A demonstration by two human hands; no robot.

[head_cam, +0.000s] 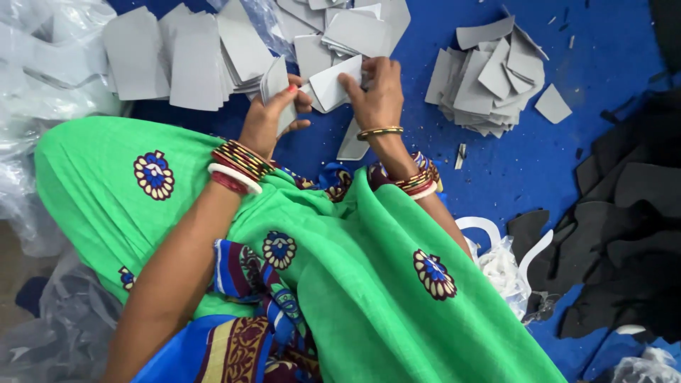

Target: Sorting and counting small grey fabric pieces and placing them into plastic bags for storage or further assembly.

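Grey cut pieces [333, 81], thin and flat, look light and bendy to me; I'd pinch them at the edges. My left hand [273, 113] grips a small stack, my right hand [376, 89] pinches one sheet. Beyond, grey piles [489, 78] on blue surface [603, 57], black scraps [631, 213].

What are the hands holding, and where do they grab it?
The left hand grips a small stack of grey cut pieces at its lower end; the right hand pinches one grey piece by its right edge.
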